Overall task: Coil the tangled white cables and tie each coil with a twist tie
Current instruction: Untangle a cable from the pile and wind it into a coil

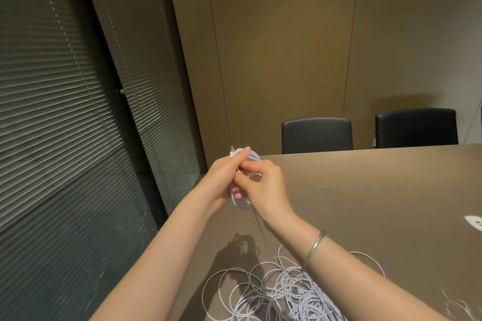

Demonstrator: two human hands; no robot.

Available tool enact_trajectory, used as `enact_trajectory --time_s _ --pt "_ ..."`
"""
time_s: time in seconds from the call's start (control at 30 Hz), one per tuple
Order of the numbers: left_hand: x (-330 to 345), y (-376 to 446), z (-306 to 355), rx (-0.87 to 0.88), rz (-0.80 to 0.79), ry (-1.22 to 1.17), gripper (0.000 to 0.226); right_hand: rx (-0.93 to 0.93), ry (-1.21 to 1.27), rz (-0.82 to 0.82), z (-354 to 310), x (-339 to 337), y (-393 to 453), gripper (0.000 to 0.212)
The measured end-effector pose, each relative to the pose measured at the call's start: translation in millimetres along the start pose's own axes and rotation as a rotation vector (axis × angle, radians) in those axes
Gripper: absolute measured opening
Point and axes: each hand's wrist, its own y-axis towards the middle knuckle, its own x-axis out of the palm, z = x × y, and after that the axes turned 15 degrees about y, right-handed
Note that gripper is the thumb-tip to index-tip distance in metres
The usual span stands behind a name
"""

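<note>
A small coil [241,202] is gripped by the left hand [224,177] above the table [365,203], loops pinched by the right hand [263,185]. Slack is probably best fed evenly from the tangled pile [287,292] below, so loops aren't twisted.

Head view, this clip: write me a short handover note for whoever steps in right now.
Left hand: grips the white coil, held up above the table.
Right hand: pinching at the coil's top; whether it holds a twist tie is not visible.
A strand trails from the coil down to the tangled pile at the near edge.
Done: one coil mostly wound.
Left: tie it, then coil the pile.
</note>
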Motion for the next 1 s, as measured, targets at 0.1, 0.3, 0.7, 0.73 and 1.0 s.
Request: enact_trajectory --time_s 0.1,0.3,0.7,0.73,1.0 --pt "-6.6 4.9 -2.5 0.005 0.02 -0.029 0.035 -0.009 0.017 -0.034 4.5 -1.1 -5.6 0.029" --pt "-25.6 14.6 6.5 0.058 0.023 -0.445 0.045 0.154 0.201 -0.148 25.7 -15.6 -24.3 0.015" --pt "-97.0 5.9 23.9 0.027 -0.257 -0.626 0.042 0.594 -0.172 -0.5 75.4 -111.0 -24.3 0.033" --pt "-102.2 3.9 25.1 0.012 -0.254 -0.582 0.041 0.618 -0.202 -0.482 77.9 -120.8 -21.4 0.034" --pt "-102.8 -4.9 18.6 -0.068 -0.199 -0.029 0.037 0.723 -0.1 -0.101 70.0 -145.6 15.1 0.026"
